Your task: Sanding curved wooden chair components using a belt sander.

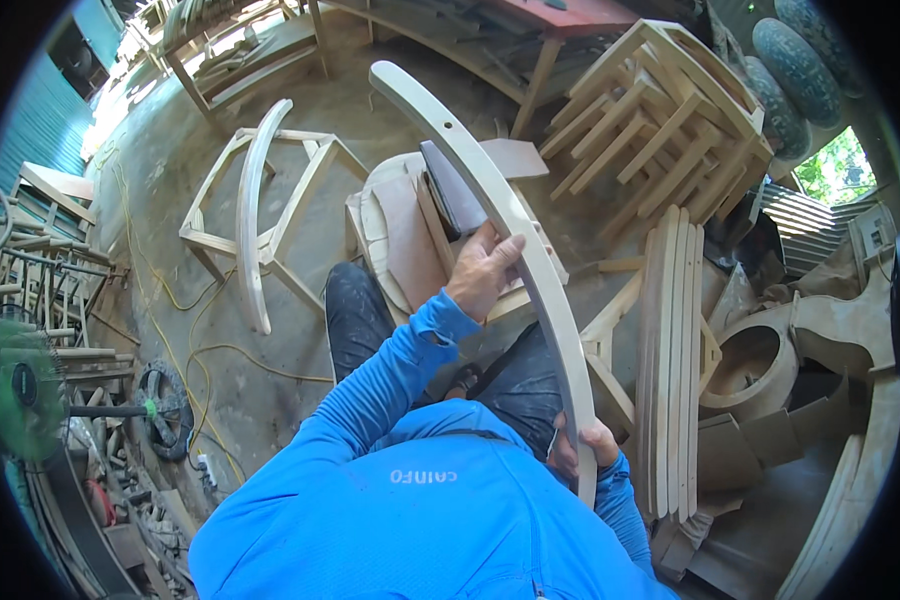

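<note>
A long curved wooden slat (545, 280) with rounded ends and a small hole near its far end slants across in front of my body. My left hand (485, 268) is closed on its middle, the thumb lying over the top face and the fingers partly hidden beneath. Near my lap, my right hand (582, 448) wraps round the slat's near end. Under the far part of the slat is a low wooden work stand (400, 235) with shaped boards on it. A dark flat-sided block (455, 190) rests there, close to my left hand.
Several similar curved slats (670, 360) lie side by side at the right. Another curved slat (253, 215) rests on a wooden frame (295, 200) at the left. Stacked frames (660, 110) stand at the far right. A yellow cord (200, 350) crosses the floor beside a green fan (22, 385).
</note>
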A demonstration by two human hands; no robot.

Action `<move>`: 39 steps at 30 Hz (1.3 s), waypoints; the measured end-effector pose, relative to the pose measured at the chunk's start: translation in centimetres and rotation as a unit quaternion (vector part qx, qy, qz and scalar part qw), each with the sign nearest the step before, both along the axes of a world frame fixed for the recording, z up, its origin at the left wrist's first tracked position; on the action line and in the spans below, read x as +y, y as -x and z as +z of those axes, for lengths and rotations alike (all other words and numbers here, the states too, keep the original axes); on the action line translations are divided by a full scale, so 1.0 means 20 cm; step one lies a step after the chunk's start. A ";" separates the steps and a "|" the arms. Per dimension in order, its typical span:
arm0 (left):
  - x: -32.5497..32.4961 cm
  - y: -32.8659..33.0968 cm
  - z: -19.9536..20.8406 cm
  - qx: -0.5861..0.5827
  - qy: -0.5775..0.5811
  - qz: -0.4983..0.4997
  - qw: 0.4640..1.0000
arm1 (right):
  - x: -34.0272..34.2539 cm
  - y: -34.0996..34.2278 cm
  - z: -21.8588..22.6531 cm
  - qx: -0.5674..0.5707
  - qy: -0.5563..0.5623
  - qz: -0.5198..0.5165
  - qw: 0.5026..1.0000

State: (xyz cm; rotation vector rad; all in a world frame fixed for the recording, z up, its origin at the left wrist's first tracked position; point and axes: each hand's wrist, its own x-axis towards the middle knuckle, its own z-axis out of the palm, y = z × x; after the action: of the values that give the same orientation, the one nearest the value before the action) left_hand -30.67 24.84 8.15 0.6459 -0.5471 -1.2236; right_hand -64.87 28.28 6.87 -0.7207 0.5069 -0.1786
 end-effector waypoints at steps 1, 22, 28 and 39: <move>0.03 -0.02 -0.01 0.016 -0.006 0.018 1.000 | 0.03 0.00 -0.03 -0.036 -0.089 0.002 0.995; 0.17 -0.14 -0.24 -0.197 -0.123 0.265 0.936 | -0.11 0.08 -0.21 0.211 0.025 0.148 0.966; 0.19 -0.09 -0.19 -0.181 -0.133 0.271 0.936 | -0.11 0.11 -0.23 0.240 0.075 0.147 0.957; 0.12 -0.05 -0.11 0.080 -0.072 0.083 0.991 | -0.05 0.08 -0.02 0.200 0.158 0.043 0.966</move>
State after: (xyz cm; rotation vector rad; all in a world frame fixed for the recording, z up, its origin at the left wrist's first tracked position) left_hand -29.72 27.17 5.96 0.6937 -0.2676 -1.1516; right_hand -66.55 27.33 6.45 -1.0995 0.8413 -0.0310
